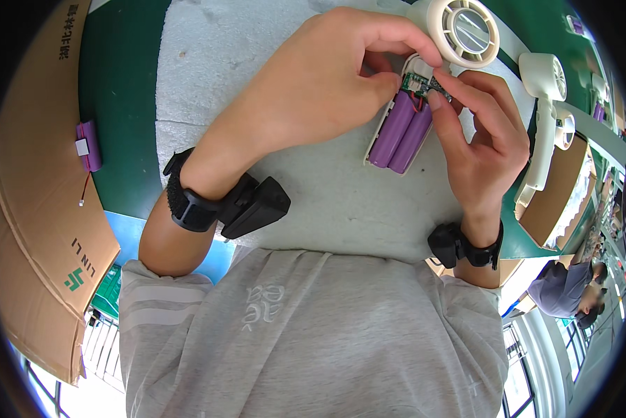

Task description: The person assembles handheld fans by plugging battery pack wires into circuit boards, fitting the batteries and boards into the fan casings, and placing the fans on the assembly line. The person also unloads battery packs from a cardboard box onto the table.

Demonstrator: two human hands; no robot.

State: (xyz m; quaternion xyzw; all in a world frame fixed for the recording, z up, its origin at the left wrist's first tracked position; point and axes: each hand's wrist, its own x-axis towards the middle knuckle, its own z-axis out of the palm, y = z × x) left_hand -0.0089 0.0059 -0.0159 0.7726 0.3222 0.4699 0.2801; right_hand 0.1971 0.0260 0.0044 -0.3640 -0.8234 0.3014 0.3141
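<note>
A cream handheld fan (464,31) lies on the pale foam pad (208,76) with its handle uncovered. Inside the handle sits a pair of purple battery cells (401,134), and above them is a small green circuit board (415,84) with short red and dark wires. My left hand (316,87) reaches over from the left, closed on the fan near its neck, its thumb beside the board. From the right, my right hand (493,132) pinches with thumb and finger at the board's right edge. The fingertips partly cover what is between them.
At the left, a purple battery pack (88,146) with a wire lies against a big cardboard sheet (37,188). Another cream fan (544,76) lies at the right, by an open carton (546,209). A green table (121,111) bears the pad. A person (564,287) sits far right.
</note>
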